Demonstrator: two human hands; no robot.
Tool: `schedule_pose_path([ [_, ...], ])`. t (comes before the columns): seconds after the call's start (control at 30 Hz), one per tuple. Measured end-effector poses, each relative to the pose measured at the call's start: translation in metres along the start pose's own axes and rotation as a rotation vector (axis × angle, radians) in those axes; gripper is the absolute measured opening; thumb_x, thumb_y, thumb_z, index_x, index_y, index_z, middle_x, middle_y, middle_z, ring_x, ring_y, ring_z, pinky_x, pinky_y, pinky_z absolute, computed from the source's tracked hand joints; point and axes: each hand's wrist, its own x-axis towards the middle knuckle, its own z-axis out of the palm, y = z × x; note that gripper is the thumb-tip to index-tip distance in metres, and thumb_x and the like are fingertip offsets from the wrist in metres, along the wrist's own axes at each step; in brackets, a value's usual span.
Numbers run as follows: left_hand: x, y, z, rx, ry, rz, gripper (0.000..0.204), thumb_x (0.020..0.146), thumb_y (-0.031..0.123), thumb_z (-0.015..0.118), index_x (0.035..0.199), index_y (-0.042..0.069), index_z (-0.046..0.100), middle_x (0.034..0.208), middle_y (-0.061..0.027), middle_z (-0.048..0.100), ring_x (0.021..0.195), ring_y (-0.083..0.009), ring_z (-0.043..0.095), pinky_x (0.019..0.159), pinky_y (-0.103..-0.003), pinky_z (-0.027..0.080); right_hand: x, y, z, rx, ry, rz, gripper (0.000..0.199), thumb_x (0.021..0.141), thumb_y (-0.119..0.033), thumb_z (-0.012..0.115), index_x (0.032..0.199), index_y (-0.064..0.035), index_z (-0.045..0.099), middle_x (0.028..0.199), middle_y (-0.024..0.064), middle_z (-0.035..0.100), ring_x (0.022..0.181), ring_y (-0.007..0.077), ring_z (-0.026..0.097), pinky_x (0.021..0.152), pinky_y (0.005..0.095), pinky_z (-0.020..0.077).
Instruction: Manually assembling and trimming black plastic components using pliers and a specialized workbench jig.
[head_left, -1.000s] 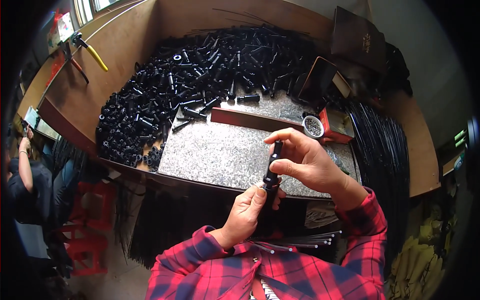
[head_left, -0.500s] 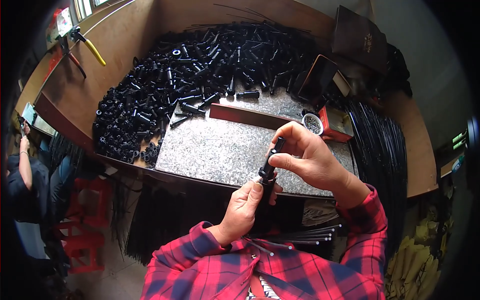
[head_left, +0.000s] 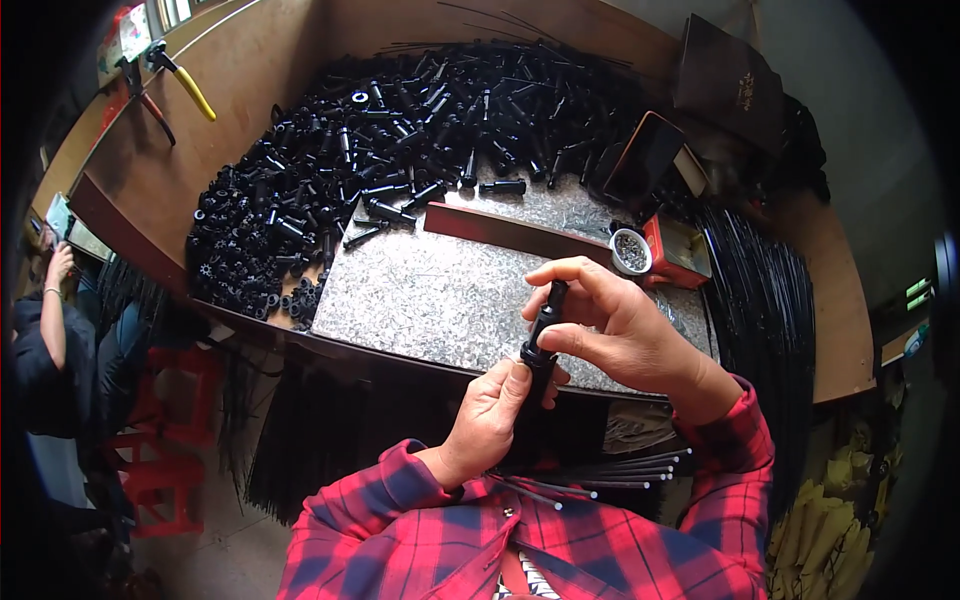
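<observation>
Upright, black handle part [head_left: 543,330] sits between right hand [head_left: 620,330] and left hand [head_left: 490,415].

Place: small assembly workshop | Evidence: wooden workbench [head_left: 150,190] carrying a large heap of identical black plastic parts [head_left: 380,150] toward its far edge | speckled metal sheet [head_left: 440,295] lying at its near edge | yellow-handled pliers [head_left: 180,80] resting at its far left corner | bundles of thin black rods [head_left: 765,310] hanging along its right edge

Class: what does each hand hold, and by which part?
Right hand pinches the black tubular part near its upper end; left hand has its grip at the lower end.
</observation>
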Motion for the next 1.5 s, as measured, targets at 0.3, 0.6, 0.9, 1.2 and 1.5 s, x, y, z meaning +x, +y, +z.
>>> schedule_pose_path([
  [0.3,-0.002,0.002,0.001,0.041,0.036,0.002,0.042,0.102,0.034,0.035,0.112,-0.001,0.057,0.09,-0.0014,0.058,0.08,-0.008,0.05,0.078,-0.023,0.042,0.002,-0.008,0.005,-0.206,0.047,-0.002,0.044,0.086,0.005,0.058,0.127,-0.0006,0.045,0.102,0.0082,0.059,0.091,0.0136,0.06,0.08,0.0264,0.0498],
  [0.6,-0.005,-0.003,0.004,0.089,0.081,0.082,0.041,0.102,0.033,0.036,0.109,0.0,0.059,0.086,-0.0011,0.056,0.079,-0.0077,0.049,0.077,-0.023,0.041,0.005,-0.01,0.013,-0.701,0.095,-0.211,0.041,0.079,-0.001,0.067,0.117,-0.001,0.051,0.094,0.0101,0.061,0.078,0.0187,0.063,0.069,0.0281,0.0506],
  [0.9,-0.007,0.001,0.001,0.068,0.079,0.045,0.041,0.102,0.032,0.036,0.108,-0.001,0.059,0.085,-0.0011,0.057,0.079,-0.0074,0.05,0.077,-0.023,0.041,0.006,0.006,0.007,-0.173,0.045,-0.016,0.038,0.083,0.002,0.065,0.117,-0.0014,0.049,0.099,0.0072,0.059,0.089,0.0107,0.06,0.077,0.0243,0.0505],
  [1.2,-0.004,-0.007,-0.01,-0.067,0.117,0.043,0.038,0.101,0.031,0.038,0.11,0.0,0.057,0.096,-0.0049,0.062,0.08,-0.0075,0.052,0.076,-0.023,0.043,-0.004,0.021,0.008,-0.495,0.133,-0.099,0.053,0.072,-0.009,0.078,0.116,0.0008,0.051,0.1,0.0088,0.058,0.092,0.0167,0.059,0.082,0.0299,0.0484],
  [1.5,-0.003,-0.005,-0.005,-0.037,0.105,0.063,0.035,0.101,0.03,0.04,0.109,-0.001,0.055,0.088,-0.0046,0.059,0.08,-0.0087,0.053,0.074,-0.023,0.043,-0.01,0.032,0.011,-0.459,0.014,-0.168,0.037,0.069,-0.007,0.075,0.101,0.0015,0.058,0.098,0.0149,0.058,0.094,0.031,0.056,0.084,0.0372,0.0441],
])
